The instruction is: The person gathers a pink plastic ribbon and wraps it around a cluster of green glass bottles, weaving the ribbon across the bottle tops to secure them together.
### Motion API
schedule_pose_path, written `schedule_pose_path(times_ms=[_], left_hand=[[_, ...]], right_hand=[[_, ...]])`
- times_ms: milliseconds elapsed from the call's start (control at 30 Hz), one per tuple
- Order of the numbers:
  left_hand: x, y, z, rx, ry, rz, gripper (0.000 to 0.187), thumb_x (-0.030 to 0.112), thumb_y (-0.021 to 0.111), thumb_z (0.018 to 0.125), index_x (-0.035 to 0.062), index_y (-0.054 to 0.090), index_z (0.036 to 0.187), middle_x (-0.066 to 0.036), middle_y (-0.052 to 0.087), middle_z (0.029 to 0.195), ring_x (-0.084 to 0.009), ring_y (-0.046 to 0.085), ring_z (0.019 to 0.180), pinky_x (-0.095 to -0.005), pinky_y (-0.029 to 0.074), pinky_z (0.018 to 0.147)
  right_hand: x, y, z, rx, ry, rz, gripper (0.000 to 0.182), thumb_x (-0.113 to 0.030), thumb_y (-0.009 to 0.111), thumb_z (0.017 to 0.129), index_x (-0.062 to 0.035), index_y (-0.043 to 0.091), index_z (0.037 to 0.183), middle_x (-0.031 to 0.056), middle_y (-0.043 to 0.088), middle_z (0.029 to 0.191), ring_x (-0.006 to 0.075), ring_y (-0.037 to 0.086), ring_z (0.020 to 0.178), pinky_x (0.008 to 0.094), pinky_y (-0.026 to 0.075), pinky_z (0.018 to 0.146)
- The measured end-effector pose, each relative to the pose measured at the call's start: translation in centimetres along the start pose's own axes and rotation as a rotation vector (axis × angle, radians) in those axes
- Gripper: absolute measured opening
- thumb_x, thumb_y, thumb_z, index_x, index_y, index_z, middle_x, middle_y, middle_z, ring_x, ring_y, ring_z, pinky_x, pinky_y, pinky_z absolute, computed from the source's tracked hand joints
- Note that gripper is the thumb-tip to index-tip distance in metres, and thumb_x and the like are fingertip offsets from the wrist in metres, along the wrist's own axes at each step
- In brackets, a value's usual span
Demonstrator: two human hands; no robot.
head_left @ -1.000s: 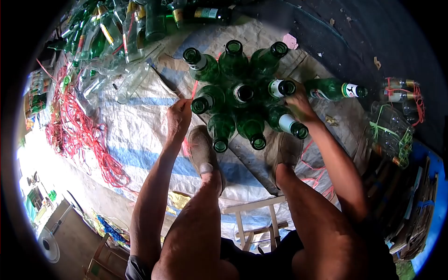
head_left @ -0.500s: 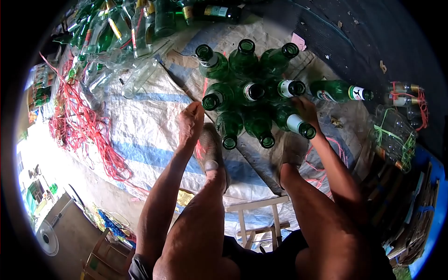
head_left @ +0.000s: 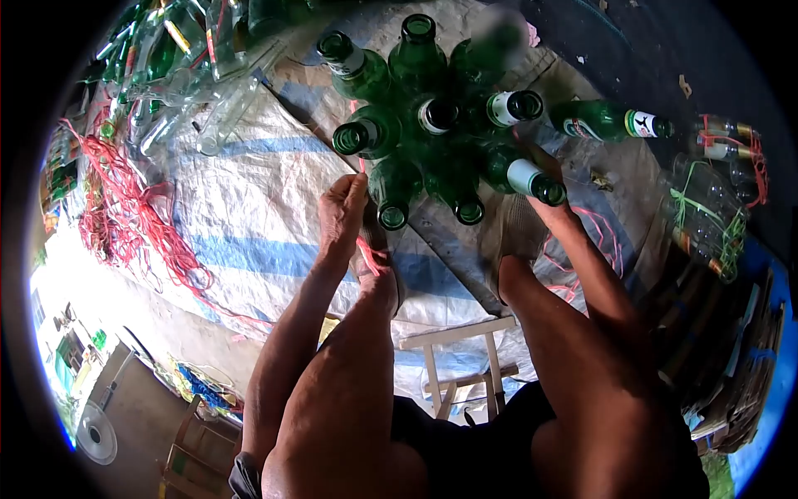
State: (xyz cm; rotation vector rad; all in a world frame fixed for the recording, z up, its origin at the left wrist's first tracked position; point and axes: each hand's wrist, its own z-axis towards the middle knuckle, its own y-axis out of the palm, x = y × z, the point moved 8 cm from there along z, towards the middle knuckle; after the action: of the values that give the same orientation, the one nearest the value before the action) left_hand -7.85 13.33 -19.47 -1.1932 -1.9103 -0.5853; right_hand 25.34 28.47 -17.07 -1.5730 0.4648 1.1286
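Several green glass bottles (head_left: 417,62) stand close together in a block between my feet, mouths toward me. My left hand (head_left: 341,204) is at the block's left side, fingers pinched on a pink plastic string (head_left: 362,164). Its end hangs below the hand over my left foot. My right hand (head_left: 549,179) is at the right side, beside a tilted bottle with a white neck label (head_left: 525,176). That bottle partly covers the right hand, and its fingertips are hidden. Right of the block, another green bottle (head_left: 603,121) lies on its side.
A striped tarp (head_left: 258,200) covers the ground. Loose clear and green bottles (head_left: 220,116) pile up at upper left, near tangled pink string (head_left: 145,216). Tied bottle bundles (head_left: 706,220) and stacked cardboard (head_left: 736,382) are at right. A wooden frame (head_left: 457,333) is between my legs.
The bottle block appears higher in view and spreads slightly as my head shifts. My left hand now shows the pink string between its fingers; my right hand stays beside the bottles.
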Motion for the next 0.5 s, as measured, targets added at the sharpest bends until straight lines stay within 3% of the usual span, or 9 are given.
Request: schedule_pose_path(times_ms=[33, 67, 133, 233, 367, 500], left_hand=[[-0.5, 0.1, -0.5, 0.003, -0.025, 0.023, 0.026, 0.024, 0.064, 0.104, 0.001, 0.073, 0.098, 0.004, 0.059, 0.074, -0.0041, 0.05, 0.062, -0.023, 0.039, 0.055], [-0.8, 0.3, -1.2, 0.006, -0.05, 0.046, 0.026, 0.025, 0.064, 0.105, 0.0016, 0.073, 0.098, 0.005, 0.058, 0.073, -0.0039, 0.049, 0.061, -0.023, 0.038, 0.053], [-1.8, 0.0, -2.1, 0.044, -0.155, 0.082, 0.025, 0.027, 0.061, 0.106, 0.0049, 0.072, 0.102, 0.006, 0.055, 0.069, -0.003, 0.044, 0.053, -0.0225, 0.032, 0.047], [-2.2, 0.8, -3.4, 0.047, -0.29, 0.004, 0.023, 0.027, 0.06, 0.106, 0.0069, 0.072, 0.105, 0.007, 0.054, 0.067, -0.0025, 0.041, 0.05, -0.0217, 0.029, 0.045], [-1.9, 1.9, -4.0, -0.048, -0.296, -0.066, 0.021, 0.026, 0.062, 0.106, 0.0091, 0.069, 0.095, 0.006, 0.054, 0.066, -0.0036, 0.042, 0.049, -0.0222, 0.031, 0.044], [-1.9, 2.9, -4.0, -0.15, -0.234, -0.086, 0.02, 0.026, 0.065, 0.103, 0.0091, 0.068, 0.093, 0.003, 0.057, 0.068, -0.0058, 0.048, 0.053, -0.0242, 0.041, 0.048]], right_hand=[[-1.4, -0.2, -0.2, 0.01, -0.119, -0.077, 0.028, -0.004, 0.068, 0.089, 0.0016, 0.064, 0.117, 0.0208, 0.066, 0.094, 0.0359, 0.067, 0.087, 0.0405, 0.054, 0.078], [-1.7, -0.3, -0.5, -0.01, -0.097, -0.082, 0.043, 0.003, 0.071, 0.08, 0.0021, 0.063, 0.122, 0.0215, 0.066, 0.1, 0.04, 0.066, 0.091, 0.0422, 0.055, 0.08], [-2.7, -0.6, -1.0, 0.029, -0.094, -0.128, 0.041, 0.003, 0.071, 0.081, 0.002, 0.063, 0.122, 0.022, 0.067, 0.101, 0.0399, 0.067, 0.092, 0.0419, 0.056, 0.08], [-2.5, -0.3, -1.6, -0.02, -0.027, -0.195, 0.034, 0.001, 0.072, 0.08, 0.0001, 0.066, 0.114, 0.0204, 0.068, 0.099, 0.0387, 0.068, 0.092, 0.0427, 0.056, 0.08], [-2.0, 0.5, -2.4, -0.03, -0.066, -0.266, 0.009, -0.006, 0.072, 0.08, -0.0052, 0.068, 0.088, 0.0132, 0.065, 0.081, 0.0332, 0.067, 0.081, 0.0445, 0.054, 0.071], [-0.3, 2.2, -4.4, -0.21, -0.063, -0.561, 0.009, -0.002, 0.066, 0.083, -0.0018, 0.066, 0.092, 0.0189, 0.066, 0.084, 0.0374, 0.066, 0.081, 0.044, 0.054, 0.07]])
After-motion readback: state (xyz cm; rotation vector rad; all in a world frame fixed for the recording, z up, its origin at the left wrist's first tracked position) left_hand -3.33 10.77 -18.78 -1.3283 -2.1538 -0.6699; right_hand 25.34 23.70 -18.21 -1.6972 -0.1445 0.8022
